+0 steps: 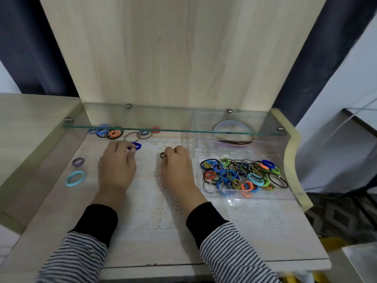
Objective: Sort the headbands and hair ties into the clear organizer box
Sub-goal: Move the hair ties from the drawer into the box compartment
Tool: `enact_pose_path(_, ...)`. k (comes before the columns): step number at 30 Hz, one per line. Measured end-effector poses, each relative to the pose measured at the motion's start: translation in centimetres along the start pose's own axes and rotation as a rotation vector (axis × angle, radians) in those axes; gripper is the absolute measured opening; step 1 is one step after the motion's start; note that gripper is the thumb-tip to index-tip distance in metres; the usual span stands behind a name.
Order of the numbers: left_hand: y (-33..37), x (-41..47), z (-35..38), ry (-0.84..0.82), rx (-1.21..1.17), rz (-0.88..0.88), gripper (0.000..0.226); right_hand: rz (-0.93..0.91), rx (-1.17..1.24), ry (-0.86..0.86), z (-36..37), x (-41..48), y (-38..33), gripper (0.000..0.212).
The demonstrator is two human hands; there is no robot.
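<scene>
Now: left hand (117, 166) knuckles-up on the worktop (61, 211), fingers (130, 151) curled, thumb and forefinger pinching one dark blue hair tie (137, 146) at the tips. Right hand (176, 168) alongside, apart from the left, fingers (169, 152) clenched round one dark olive hair tie (162, 155); only a small arc of it showing at the fingertips. Both hands over a white lace mat (151, 201).

Count, loose on the worktop:
- Left of the left fingers: one purple-striped tie (78, 161) and, nearer the body, one light blue tie (75, 178). Two, lying apart.
- Beyond the left fingers, under the edge of a glass shelf (173, 130): cluster of ties (114, 133), overlapping. About seven: striped, blue, orange, black, tan, striped, red. Exact number hard to tell through the glass.

Right of the right fingers: one clear organizer box (255, 196).
- Near compartment: heap of hair ties (242, 175), mixed colours, dozens, too tangled to count.
- Far compartment: headbands (233, 133), stacked on edge, partly behind the glass shelf; number unclear.
</scene>
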State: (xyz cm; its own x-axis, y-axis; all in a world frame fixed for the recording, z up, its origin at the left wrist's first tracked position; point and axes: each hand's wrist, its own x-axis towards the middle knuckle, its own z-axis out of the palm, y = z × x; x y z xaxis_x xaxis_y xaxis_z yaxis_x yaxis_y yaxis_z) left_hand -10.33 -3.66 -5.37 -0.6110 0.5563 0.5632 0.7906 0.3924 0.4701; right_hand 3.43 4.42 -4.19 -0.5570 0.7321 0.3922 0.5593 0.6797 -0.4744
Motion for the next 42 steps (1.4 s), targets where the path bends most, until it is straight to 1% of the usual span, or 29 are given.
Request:
enact_pose_path(5,4.8,-0.7,0.3,-0.045,-0.189,0.068,0.012,-0.081,0.0,0.12,-3.8,-0.5,1.5,0.01)
enact_pose_path(8,8.1,-1.9,0.4,-0.056,-0.108,0.123,0.016,-0.073,-0.053,0.19,-6.2,-0.4,3.6,0.009)
enact_pose_path(11,11.2,-3.6,0.8,-0.121,-0.098,0.204,0.01,-0.021,-0.134,0.228,-8.2,-0.3,6.4,0.008)
enact_pose_path(15,13.9,-4.7,1.8,-0.238,-0.098,0.279,0.007,0.098,-0.23,0.186,-10.5,-1.1,10.3,0.01)
enact_pose_path(19,15.3,-4.8,2.1,-0.369,-0.075,0.27,0.007,0.269,-0.352,0.149,-13.2,-2.3,13.7,0.015)
enact_pose_path(21,15.8,-4.6,1.9,-0.428,-0.022,0.264,0.007,0.369,-0.382,0.13,-14.8,-3.0,14.7,0.019)
enact_pose_path(22,16.1,-4.4,1.7,-0.452,0.024,0.256,0.008,0.418,-0.396,0.099,-15.6,-3.4,15.1,0.021)
enact_pose_path(26,16.7,-3.6,0.8,-0.602,0.168,0.201,0.009,0.606,-0.44,-0.159,-18.1,-4.4,15.6,0.021)
enact_pose_path(29,17.1,-3.1,0.4,-0.682,0.245,0.243,0.012,0.675,-0.504,-0.227,-19.1,-4.5,15.1,0.026)
enact_pose_path(32,17.5,-2.9,0.1,-0.722,0.259,0.266,0.016,0.733,-0.52,-0.271,-19.5,-4.3,14.7,0.032)
enact_pose_path(36,17.8,-3.1,-0.2,-0.75,0.261,0.279,0.017,0.768,-0.512,-0.303,-19.5,-4.2,14.4,0.031)
enact_pose_path(39,17.5,-3.2,-0.3,-0.72,0.21,0.282,0.012,0.753,-0.534,-0.248,-19.6,-4.0,13.9,0.026)
enact_pose_path(42,16.8,-3.4,-0.2,-0.6,0.042,0.263,0.009,0.651,-0.498,-0.125,-19.1,-3.7,13.0,0.027)
